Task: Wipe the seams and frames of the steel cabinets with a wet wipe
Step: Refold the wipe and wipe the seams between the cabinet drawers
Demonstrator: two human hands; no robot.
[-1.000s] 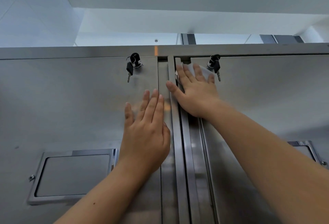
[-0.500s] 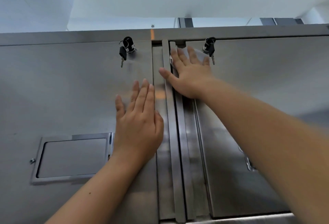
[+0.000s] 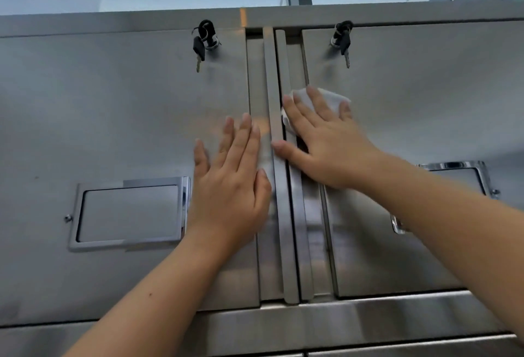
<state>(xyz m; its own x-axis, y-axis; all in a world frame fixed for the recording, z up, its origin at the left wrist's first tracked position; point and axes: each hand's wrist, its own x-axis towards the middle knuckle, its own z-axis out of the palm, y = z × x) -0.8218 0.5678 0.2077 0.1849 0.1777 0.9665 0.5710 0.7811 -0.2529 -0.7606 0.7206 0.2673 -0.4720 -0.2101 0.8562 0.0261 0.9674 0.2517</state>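
Observation:
Two steel upper cabinet doors meet at a vertical centre seam (image 3: 279, 214) with raised frame strips. My right hand (image 3: 326, 143) lies flat on the left edge of the right door (image 3: 425, 95), pressing a white wet wipe (image 3: 329, 98) against the steel beside the seam; the wipe shows above and between my fingers. My left hand (image 3: 229, 186) rests flat with straight fingers on the right edge of the left door (image 3: 113, 107), just left of the seam, and holds nothing.
Keys hang from a lock on the left door (image 3: 204, 41) and from another on the right door (image 3: 342, 40). Recessed pull handles sit on the left door (image 3: 127, 213) and the right door (image 3: 453, 169). A steel ledge (image 3: 354, 319) runs below the doors; white ceiling above.
My right hand has slid down along the seam with the wipe, away from the right-hand key. The view has tilted down, showing the doors' bottom edge. My left hand stays flat on the left door.

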